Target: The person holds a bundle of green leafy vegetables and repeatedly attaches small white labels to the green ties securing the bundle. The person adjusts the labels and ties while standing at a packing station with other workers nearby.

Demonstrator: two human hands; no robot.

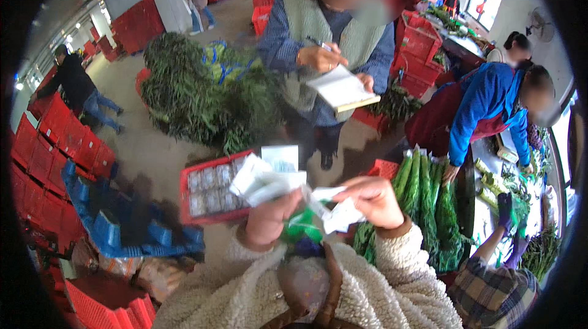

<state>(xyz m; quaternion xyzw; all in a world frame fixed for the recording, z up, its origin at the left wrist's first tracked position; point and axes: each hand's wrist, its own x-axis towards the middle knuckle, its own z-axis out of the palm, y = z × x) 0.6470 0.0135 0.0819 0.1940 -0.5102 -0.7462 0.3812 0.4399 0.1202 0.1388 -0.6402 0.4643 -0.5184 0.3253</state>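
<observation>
Several white paper slips (271,182) are fanned out in my left hand (271,219), in front of my chest. My right hand (374,200) pinches more small slips (340,212), close beside the left one. What the slips bear is too blurred to tell. Facing me, a person holds an open notepad (342,88) in one hand and a pen (318,43) in the other. Below my left hand's slips, a red crate (183,196) holds clear packs in rows. Between and below my hands is something green (303,228), partly hidden.
A large heap of leafy greens (193,90) stands on the floor ahead. Blue plastic pallets (119,246) and stacked red crates (46,168) lie at the left. Bagged greens (427,196) lie at the right, beside a worktable (482,209) where people are handling vegetables.
</observation>
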